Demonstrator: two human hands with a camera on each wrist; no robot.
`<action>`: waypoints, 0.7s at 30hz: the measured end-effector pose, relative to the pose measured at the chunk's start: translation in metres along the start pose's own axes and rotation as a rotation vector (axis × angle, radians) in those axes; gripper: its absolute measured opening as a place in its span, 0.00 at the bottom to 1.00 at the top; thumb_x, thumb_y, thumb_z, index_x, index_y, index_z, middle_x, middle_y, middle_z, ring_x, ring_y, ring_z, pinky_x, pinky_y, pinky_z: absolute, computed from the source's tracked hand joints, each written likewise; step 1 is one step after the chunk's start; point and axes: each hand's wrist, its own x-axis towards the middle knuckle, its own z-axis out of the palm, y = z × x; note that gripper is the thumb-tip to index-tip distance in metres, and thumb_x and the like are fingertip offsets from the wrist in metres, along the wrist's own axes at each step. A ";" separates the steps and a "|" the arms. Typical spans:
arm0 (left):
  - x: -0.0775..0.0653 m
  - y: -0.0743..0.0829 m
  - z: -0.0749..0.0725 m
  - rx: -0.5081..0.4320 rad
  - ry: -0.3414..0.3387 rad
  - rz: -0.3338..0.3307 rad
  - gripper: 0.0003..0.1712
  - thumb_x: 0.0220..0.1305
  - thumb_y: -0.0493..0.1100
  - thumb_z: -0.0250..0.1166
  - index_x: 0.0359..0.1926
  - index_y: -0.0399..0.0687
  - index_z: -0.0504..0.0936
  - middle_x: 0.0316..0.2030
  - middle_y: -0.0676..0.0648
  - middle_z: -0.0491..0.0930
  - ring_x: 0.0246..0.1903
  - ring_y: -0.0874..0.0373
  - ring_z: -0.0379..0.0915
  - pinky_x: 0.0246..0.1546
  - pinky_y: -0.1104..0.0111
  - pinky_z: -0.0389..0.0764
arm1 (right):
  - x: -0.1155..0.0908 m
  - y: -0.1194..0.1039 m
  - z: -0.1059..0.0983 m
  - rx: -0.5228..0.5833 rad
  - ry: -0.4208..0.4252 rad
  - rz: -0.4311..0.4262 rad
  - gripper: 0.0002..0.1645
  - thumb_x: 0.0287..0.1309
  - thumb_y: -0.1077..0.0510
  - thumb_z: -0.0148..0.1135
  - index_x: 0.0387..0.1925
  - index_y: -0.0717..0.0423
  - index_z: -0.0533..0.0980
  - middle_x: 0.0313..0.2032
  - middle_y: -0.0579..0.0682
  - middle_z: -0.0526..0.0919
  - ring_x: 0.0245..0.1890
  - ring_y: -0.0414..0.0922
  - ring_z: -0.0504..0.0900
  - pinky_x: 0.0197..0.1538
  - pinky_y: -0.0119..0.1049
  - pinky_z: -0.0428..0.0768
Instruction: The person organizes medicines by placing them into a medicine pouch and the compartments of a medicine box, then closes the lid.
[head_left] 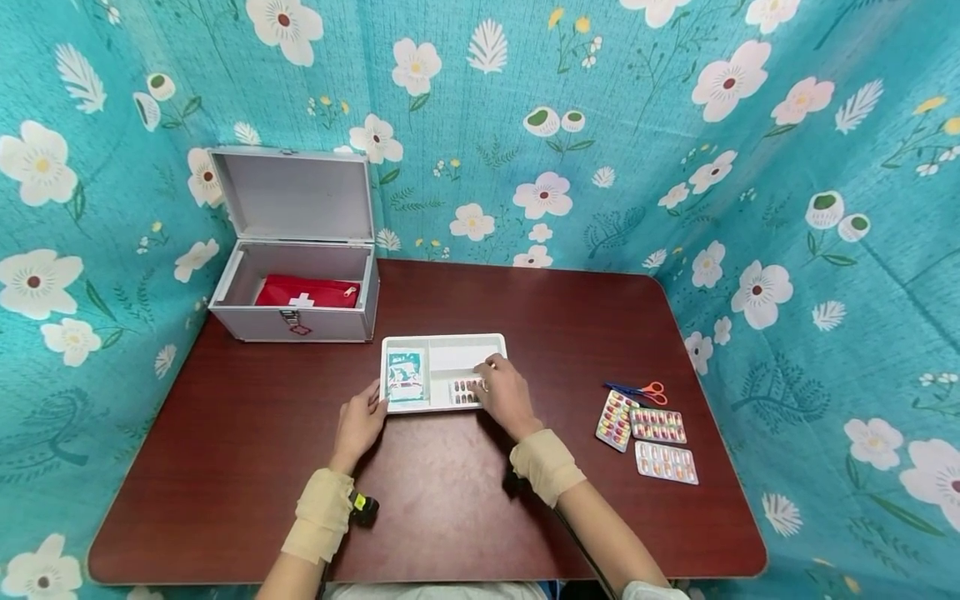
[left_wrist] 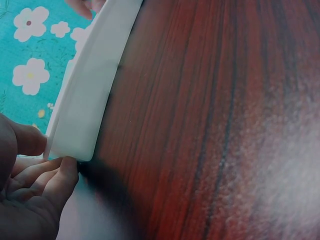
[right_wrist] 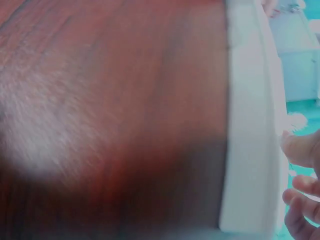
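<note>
A white divided tray point(head_left: 442, 410) lies on the table. My left hand point(head_left: 361, 423) grips its near left corner; in the left wrist view the thumb point(left_wrist: 31, 139) is at the rim and the fingers point(left_wrist: 62, 182) bear on the outside of the end. A teal-and-white packet point(head_left: 406, 377) fills the left compartment. In the near right compartment lies a blister pack point(head_left: 463, 392) of dark capsules, partly covered by my right hand point(head_left: 504, 396). That hand reaches over the tray's right end with loosely bent fingers, and the right wrist view shows nothing between thumb point(right_wrist: 299, 149) and fingers.
At the back left stands a grey metal box point(head_left: 300, 325), lid raised, with a red zip pouch point(head_left: 315, 292) marked with a white cross inside. On the right are orange-handled scissors point(head_left: 654, 392) and three blister packs point(head_left: 666, 462). A floral curtain point(head_left: 480, 167) surrounds the table point(head_left: 442, 517).
</note>
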 end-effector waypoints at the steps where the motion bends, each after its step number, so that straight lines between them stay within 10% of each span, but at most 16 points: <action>1: 0.000 0.000 0.000 0.000 0.000 0.001 0.28 0.69 0.39 0.60 0.68 0.35 0.71 0.60 0.37 0.78 0.57 0.48 0.78 0.58 0.57 0.80 | 0.000 0.003 -0.004 0.017 0.018 0.012 0.16 0.49 0.53 0.78 0.40 0.51 0.85 0.40 0.50 0.81 0.38 0.48 0.82 0.34 0.44 0.84; 14: -0.002 -0.001 0.000 0.026 -0.008 -0.018 0.29 0.69 0.39 0.60 0.69 0.36 0.70 0.61 0.37 0.77 0.58 0.48 0.78 0.60 0.56 0.78 | -0.056 0.106 -0.085 0.126 0.100 0.170 0.17 0.47 0.62 0.77 0.40 0.59 0.82 0.34 0.57 0.82 0.33 0.54 0.81 0.38 0.50 0.79; 21: -0.002 0.000 0.002 0.035 0.000 -0.009 0.28 0.69 0.39 0.59 0.69 0.36 0.70 0.60 0.37 0.77 0.57 0.47 0.79 0.60 0.55 0.78 | -0.111 0.167 -0.135 0.101 -0.092 0.283 0.24 0.52 0.63 0.72 0.51 0.66 0.78 0.47 0.67 0.81 0.49 0.65 0.77 0.51 0.61 0.76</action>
